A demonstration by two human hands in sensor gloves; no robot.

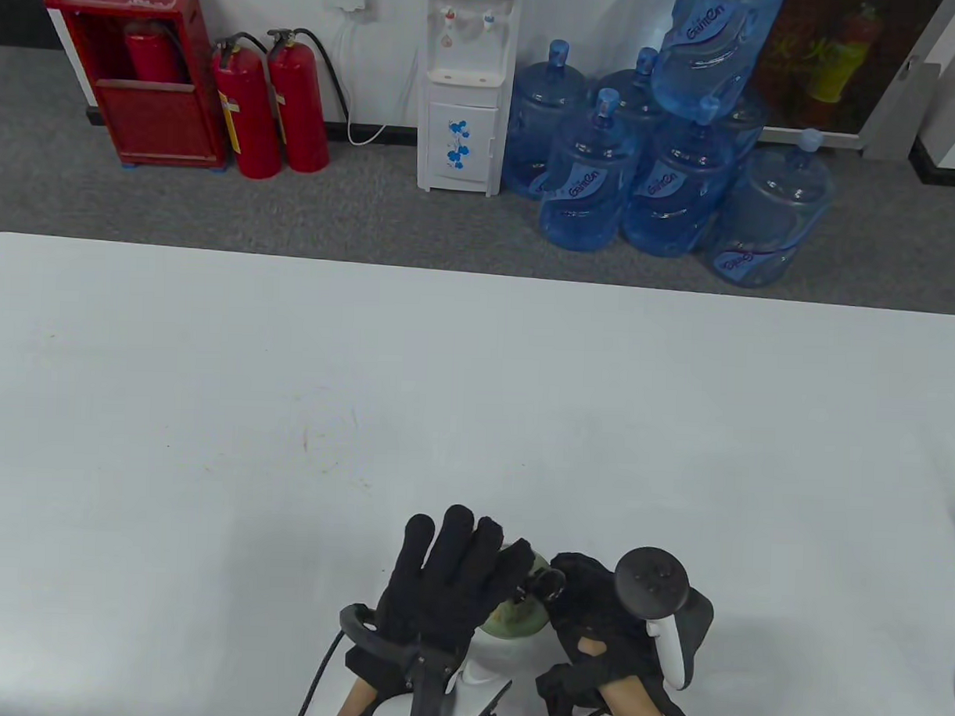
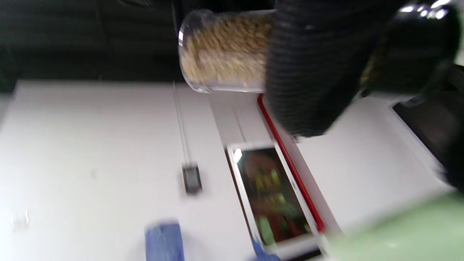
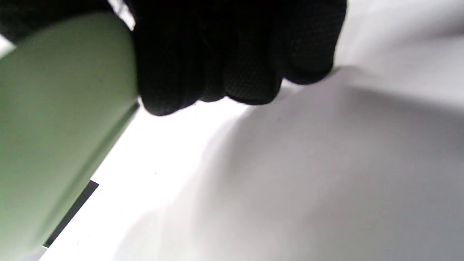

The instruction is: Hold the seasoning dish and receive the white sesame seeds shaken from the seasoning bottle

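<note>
Green dish [image 1: 515, 619] is sitting under the flat left hand [image 1: 446, 580]; right hand [image 1: 594, 613], just right of it, is gripping the bottle [image 2: 224, 50], lying sideways, cap toward the dish.

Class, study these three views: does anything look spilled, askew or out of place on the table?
No spill shows on the white table. The clear seasoning bottle lies tipped on its side over the green seasoning dish, as shaking requires. Both wrist views are blurred.
</note>
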